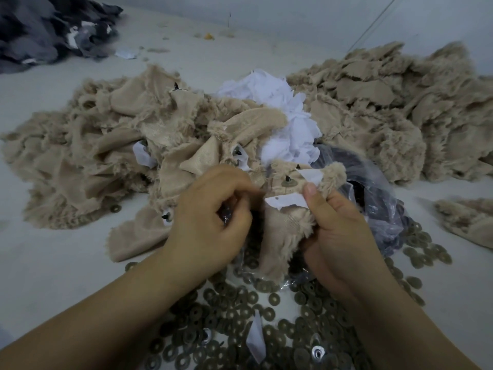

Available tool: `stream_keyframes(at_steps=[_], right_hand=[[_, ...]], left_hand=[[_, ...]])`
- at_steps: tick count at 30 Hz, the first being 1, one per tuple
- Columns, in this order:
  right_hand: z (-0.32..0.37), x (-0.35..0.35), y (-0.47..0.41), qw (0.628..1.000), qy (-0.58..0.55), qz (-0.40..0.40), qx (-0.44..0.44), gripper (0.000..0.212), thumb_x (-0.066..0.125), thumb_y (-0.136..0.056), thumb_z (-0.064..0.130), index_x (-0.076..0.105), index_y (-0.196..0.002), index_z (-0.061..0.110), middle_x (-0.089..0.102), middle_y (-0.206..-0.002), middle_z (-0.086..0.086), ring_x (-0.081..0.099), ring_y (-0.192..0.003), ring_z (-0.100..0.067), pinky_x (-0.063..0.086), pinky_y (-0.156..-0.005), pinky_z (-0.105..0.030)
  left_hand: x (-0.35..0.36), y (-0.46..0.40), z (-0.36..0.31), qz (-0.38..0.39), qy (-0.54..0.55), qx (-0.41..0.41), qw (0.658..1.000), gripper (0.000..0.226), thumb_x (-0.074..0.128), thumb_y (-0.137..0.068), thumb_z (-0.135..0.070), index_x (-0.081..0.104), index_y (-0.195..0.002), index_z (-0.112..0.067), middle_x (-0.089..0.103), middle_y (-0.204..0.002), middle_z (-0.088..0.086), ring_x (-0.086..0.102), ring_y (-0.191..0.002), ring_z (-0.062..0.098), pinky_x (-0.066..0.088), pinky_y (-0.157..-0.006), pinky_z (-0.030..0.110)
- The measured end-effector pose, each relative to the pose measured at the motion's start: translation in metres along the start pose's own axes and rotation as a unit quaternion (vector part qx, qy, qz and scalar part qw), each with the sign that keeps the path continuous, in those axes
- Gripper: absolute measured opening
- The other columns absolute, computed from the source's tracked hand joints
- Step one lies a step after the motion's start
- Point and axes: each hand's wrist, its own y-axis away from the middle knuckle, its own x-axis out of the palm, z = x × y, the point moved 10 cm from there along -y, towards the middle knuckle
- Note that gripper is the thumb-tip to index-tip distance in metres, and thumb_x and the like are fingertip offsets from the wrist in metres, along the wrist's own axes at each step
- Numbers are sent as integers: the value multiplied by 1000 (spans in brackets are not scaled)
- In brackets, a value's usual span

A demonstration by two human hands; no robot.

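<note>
Both hands on one beige plush piece (280,236), held up just above the tabletop (53,263), over the washer pile (240,303).

Right hand (338,231): fingers curled round the piece's right side, thumb pressing a white patch (285,201) against the fabric backing. Firm pinch.

Left hand (210,217): fingers curled tight, pinching the piece's left edge. Fingertips are blurred. Something dark sits under the curled fingers, can't tell what.

On the piece, just above the patch: a washer (288,183) with a black post poking through its centre. Fuzzy side faces down and away, smooth backing faces the camera.

Around it:
- clear plastic bag (373,204) with dark contents, right behind the right hand, touching the piece
- heap of white patches (280,124) behind the bag, between two plush piles
- left plush pile (93,156), several pieces with black posts showing
- right plush pile (386,102), well apart from the hands
- dark grey cloth heap (45,28) at the far left corner
</note>
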Motion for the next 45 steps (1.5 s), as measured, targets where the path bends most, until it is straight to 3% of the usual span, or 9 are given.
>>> stream_keyframes(at_steps=[3,7,10,15,21,32,36,42,45], right_hand=[[-2,2,0,1000,-13,5,11,40,55,-89,28,66,-117,2,71,-115,-21,70,-107,-33,59,-86,-37],[-1,2,1,999,-43,8,22,44,56,-87,27,63,-120,0,71,-115,-22,70,-106,-33,60,-87,-38],[1,-1,-1,998,-56,-9,24,46,56,-84,26,62,-121,-1,72,-114,-21,71,-106,-31,60,-86,-37],[5,-5,-4,998,-64,-19,13,48,55,-83,27,61,-125,4,73,-116,-14,70,-108,-27,60,-85,-36],[-3,-4,-4,998,-37,-10,47,49,59,-85,34,64,-124,4,70,-121,-17,68,-113,-30,58,-91,-42],[-13,-1,5,993,-13,7,118,50,66,-82,29,66,-119,-4,70,-117,-25,67,-112,-37,54,-97,-45],[-15,0,7,993,6,2,119,49,71,-77,32,71,-110,-4,72,-111,-25,70,-104,-34,58,-91,-41],[-15,3,7,992,-40,5,123,47,65,-83,28,68,-119,-1,70,-118,-22,68,-111,-32,56,-95,-41],[-20,2,6,987,-63,-3,145,47,66,-83,27,68,-120,-1,69,-121,-22,66,-115,-32,52,-100,-41]], left_hand=[[23,-1,23,61,89,-140,984,20,66,-80,-24,69,-100,-22,68,-98,-5,67,-86,14,57,-73,38],[36,-5,28,74,125,-192,971,4,74,-82,-21,74,-84,-19,72,-82,-3,68,-74,13,58,-68,37],[38,-9,35,57,143,-233,960,18,69,-90,-10,69,-73,-16,65,-65,-1,57,-57,7,49,-55,25],[41,-11,39,44,193,-281,939,34,53,-100,-14,55,-68,-26,45,-58,-8,40,-56,9,36,-54,28],[38,-16,30,34,140,-236,961,25,54,-98,-12,56,-75,-20,47,-56,-16,40,-51,-1,32,-48,11],[48,-8,19,94,242,-210,943,13,66,-76,-16,62,-88,-15,62,-78,5,58,-71,18,51,-64,29],[42,-11,21,67,240,-209,946,10,72,-84,-16,66,-77,-11,63,-69,11,56,-62,17,49,-57,32],[59,1,38,55,408,-318,854,17,66,-83,-16,71,-67,-10,66,-71,13,62,-71,25,55,-71,33],[67,6,41,51,445,-346,824,28,64,-83,-20,65,-79,7,61,-84,25,54,-81,33,46,-82,47]])
